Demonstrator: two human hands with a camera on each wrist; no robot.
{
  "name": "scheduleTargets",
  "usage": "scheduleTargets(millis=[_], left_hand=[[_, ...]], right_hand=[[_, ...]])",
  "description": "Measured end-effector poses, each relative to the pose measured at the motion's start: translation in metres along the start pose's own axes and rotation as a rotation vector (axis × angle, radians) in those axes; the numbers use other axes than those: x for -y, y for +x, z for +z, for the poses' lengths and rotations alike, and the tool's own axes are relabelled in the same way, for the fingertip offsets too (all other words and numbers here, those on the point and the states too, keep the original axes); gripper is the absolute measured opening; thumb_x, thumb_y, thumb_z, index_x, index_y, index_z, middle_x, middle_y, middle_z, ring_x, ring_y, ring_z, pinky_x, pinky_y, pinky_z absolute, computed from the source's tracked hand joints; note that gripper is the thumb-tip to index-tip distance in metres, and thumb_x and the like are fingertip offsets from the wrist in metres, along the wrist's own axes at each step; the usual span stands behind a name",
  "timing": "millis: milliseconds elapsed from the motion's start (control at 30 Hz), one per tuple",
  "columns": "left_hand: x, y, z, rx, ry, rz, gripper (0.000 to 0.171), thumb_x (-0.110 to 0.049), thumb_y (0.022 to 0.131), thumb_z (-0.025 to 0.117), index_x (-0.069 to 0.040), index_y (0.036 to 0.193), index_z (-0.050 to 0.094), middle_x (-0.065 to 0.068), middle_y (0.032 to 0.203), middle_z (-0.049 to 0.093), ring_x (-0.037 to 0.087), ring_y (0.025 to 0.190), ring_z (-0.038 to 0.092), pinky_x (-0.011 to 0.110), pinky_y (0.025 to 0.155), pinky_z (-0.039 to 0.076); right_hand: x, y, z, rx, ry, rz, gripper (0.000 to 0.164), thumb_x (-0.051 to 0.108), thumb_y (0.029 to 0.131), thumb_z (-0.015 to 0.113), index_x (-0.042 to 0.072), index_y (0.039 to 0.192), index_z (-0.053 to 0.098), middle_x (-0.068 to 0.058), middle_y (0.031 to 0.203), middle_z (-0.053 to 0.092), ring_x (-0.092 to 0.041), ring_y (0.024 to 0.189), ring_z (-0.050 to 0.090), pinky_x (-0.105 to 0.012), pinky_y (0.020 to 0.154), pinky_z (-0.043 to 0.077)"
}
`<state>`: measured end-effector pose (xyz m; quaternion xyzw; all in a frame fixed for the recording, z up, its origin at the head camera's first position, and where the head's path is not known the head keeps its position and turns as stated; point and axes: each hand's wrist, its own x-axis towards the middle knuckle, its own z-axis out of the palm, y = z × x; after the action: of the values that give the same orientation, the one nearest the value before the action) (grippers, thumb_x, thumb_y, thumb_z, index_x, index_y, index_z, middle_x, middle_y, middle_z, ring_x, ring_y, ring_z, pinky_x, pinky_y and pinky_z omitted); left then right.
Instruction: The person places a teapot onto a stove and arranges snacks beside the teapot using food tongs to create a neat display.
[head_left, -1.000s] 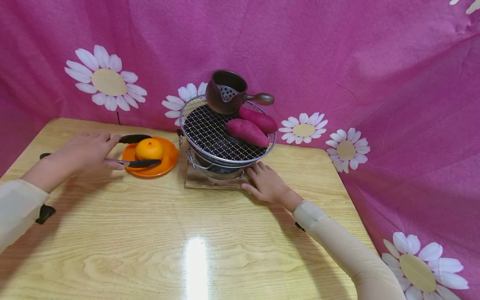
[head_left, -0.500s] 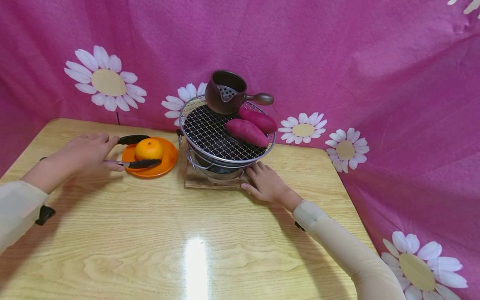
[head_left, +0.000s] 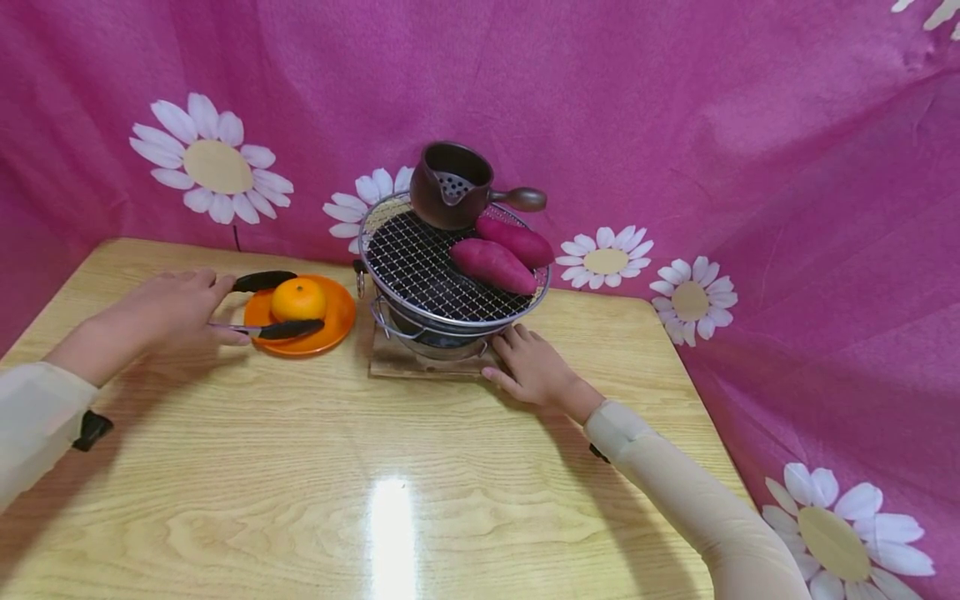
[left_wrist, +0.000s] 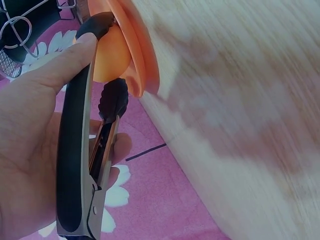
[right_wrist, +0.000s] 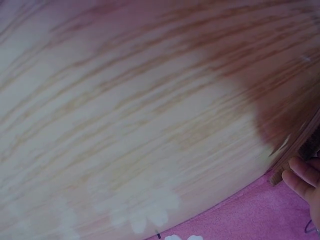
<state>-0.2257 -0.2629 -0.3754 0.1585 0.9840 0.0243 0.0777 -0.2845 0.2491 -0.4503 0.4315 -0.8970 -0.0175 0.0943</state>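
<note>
My left hand (head_left: 165,312) holds black-and-silver tongs (left_wrist: 72,150), thumb along one arm and fingers on the other. The tong tips stand apart on either side of a mandarin orange (head_left: 298,298), which sits on an orange plate (head_left: 341,321). Whether both tips touch the fruit, I cannot tell. My right hand (head_left: 534,365) touches the right end of the wooden board (head_left: 423,367) under a round tabletop grill (head_left: 420,267); its fingers (right_wrist: 300,182) look extended in the right wrist view. Two purple sweet potatoes (head_left: 495,265) lie on the grill mesh.
A dark brown side-handled pot (head_left: 450,187) stands at the back of the mesh, its handle pointing right. The wooden table (head_left: 300,467) ends at a pink cloth (head_left: 622,117) with white flowers. The grill's wire handle (head_left: 397,325) sticks out in front.
The far tip of the tongs has shifted slightly left. The mandarin stays on the plate, and my right hand has hardly moved.
</note>
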Motion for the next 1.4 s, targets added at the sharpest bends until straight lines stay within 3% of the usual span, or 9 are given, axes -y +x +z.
scheduleTargets(millis=[633, 867, 1400], left_hand=[[-0.0008, 0.0003, 0.0061, 0.018, -0.01, 0.012, 0.093, -0.061, 0.092, 0.064, 0.013, 0.144, 0.045, 0.044, 0.141, 0.046, 0.063, 0.127, 0.047, 0.074, 0.103, 0.038], [-0.0012, 0.0011, 0.0069, 0.026, -0.022, 0.002, 0.094, -0.063, 0.09, 0.064, 0.013, 0.144, 0.046, 0.043, 0.14, 0.048, 0.063, 0.125, 0.049, 0.074, 0.1, 0.041], [-0.0054, 0.0033, 0.0023, 0.03, -0.061, -0.016, 0.098, -0.067, 0.085, 0.069, 0.011, 0.141, 0.05, 0.04, 0.136, 0.053, 0.059, 0.118, 0.056, 0.073, 0.093, 0.046]], right_hand=[[0.002, -0.0006, -0.0012, 0.001, 0.017, 0.01, 0.083, 0.068, 0.103, 0.012, 0.004, 0.139, 0.052, -0.02, 0.128, 0.055, -0.037, 0.12, 0.053, -0.052, 0.098, 0.051], [0.0022, -0.0016, -0.0017, -0.011, 0.006, 0.001, 0.08, 0.066, 0.104, 0.016, 0.004, 0.136, 0.054, -0.02, 0.124, 0.057, -0.036, 0.115, 0.055, -0.051, 0.095, 0.052], [0.0009, 0.0002, -0.0017, -0.006, 0.003, -0.006, 0.086, 0.068, 0.103, 0.01, 0.004, 0.141, 0.052, -0.02, 0.126, 0.057, -0.037, 0.117, 0.055, -0.052, 0.097, 0.052]])
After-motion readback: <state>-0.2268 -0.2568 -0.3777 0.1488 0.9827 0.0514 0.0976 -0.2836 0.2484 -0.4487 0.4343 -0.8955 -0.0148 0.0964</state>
